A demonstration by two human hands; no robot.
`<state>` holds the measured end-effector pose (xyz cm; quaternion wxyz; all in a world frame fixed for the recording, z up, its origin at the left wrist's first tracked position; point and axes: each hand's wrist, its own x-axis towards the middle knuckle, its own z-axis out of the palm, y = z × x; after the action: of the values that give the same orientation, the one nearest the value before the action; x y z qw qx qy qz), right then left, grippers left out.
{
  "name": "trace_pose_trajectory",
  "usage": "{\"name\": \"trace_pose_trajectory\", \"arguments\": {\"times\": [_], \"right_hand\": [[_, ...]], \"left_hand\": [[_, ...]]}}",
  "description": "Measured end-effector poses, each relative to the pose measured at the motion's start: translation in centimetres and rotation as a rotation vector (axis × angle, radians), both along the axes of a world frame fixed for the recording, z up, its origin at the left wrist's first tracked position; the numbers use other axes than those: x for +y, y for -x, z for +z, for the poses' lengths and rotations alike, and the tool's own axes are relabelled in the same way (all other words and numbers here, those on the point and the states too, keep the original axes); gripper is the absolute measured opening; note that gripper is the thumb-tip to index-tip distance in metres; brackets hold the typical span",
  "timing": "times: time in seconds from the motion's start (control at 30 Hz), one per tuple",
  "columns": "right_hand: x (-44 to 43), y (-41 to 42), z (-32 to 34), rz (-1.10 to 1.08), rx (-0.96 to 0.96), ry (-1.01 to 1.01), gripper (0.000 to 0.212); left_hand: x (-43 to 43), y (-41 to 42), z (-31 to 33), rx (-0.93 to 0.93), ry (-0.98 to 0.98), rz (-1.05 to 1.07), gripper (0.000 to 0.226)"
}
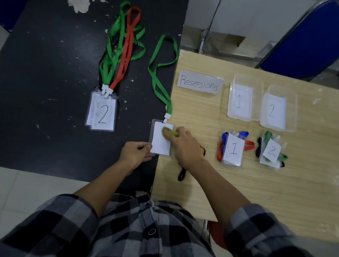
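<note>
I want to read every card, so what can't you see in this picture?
1. Head view: the badge holder shows blank paper, but the right hand and its green wiper cover part of it.
2. Head view: cards beneath the top 2 card on the black table are hidden by it.
3. Head view: the black cord runs under the right forearm, so part is hidden.

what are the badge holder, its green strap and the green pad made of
Badge holder: clear flexible plastic sleeve, slightly glossy; white paper shows through. Green strap: flat woven fabric, matte, probably polyester; it lies in soft loops. Green pad: sponge or cloth, too blurred to be sure.
</note>
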<state>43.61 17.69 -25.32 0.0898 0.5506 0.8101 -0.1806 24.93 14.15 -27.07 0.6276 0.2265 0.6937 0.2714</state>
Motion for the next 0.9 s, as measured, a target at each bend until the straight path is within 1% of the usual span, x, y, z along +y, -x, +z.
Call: {"name": "trace_pose_trajectory", "arguments": {"times": [0.1,0.27,0.33,0.43,0.5,0.57,0.63,0.67,0.73,0.77,0.8,0.83,0.87,0.9], "right_hand": [[-0.1,2.0,-0.1,-0.068,0.009,0.01,0.073],[-3.8,1.7,-0.3,0.097,0.094,0.036,0.068],[-3.7,0.5,-0.1,0.072,0.113,0.063,0.062],[-2.1,-0.6,0.5,-0.156,0.191,0.001,0.054],[-0.5,-0.5,1.0,-0.34,0.233,-0.066,0.056],[0.9,0.0,1.4,-0.482,0.269,-0.086,0.061],[1.9,0.5,1.8,-0.569,0.281,-0.042,0.062],[2.3,0.8,2.0,-0.59,0.252,-0.028,0.06],[2.5,1.4,2.4,-0.581,0.141,-0.089,0.05],[2.4,1.8,2.7,-0.576,0.119,-0.154,0.045],[2.4,2.2,3.3,-0.577,0.148,-0.203,0.044],[2.5,2.8,4.0,-0.604,0.241,-0.199,0.047],[2.7,3.4,4.6,-0.667,0.387,-0.135,0.053],[3.1,4.0,5.6,-0.771,0.561,-0.022,0.059]], "left_hand": [[0.0,-0.2,0.2,-0.005,-0.004,0.018,0.027],[-0.2,-0.3,0.4,-0.032,0.011,0.069,0.022],[-0.1,-0.1,0.5,-0.039,0.027,0.075,0.022],[-0.1,0.0,0.6,-0.04,0.026,0.108,0.023],[0.0,0.2,1.2,-0.026,-0.01,0.115,0.024],[0.4,0.4,2.0,-0.005,-0.067,0.118,0.024],[1.1,0.4,3.1,0.037,-0.146,0.127,0.023],[1.4,0.3,3.7,0.082,-0.197,0.125,0.023],[2.1,0.3,4.9,0.263,-0.336,0.071,0.023],[2.3,0.3,5.5,0.381,-0.431,0.017,0.023],[2.5,0.3,6.2,0.486,-0.545,-0.043,0.023],[2.7,0.2,6.7,0.566,-0.672,-0.102,0.022],[3.0,0.1,7.2,0.629,-0.795,-0.171,0.022],[3.2,0.0,7.5,0.694,-0.892,-0.255,0.023]]}}
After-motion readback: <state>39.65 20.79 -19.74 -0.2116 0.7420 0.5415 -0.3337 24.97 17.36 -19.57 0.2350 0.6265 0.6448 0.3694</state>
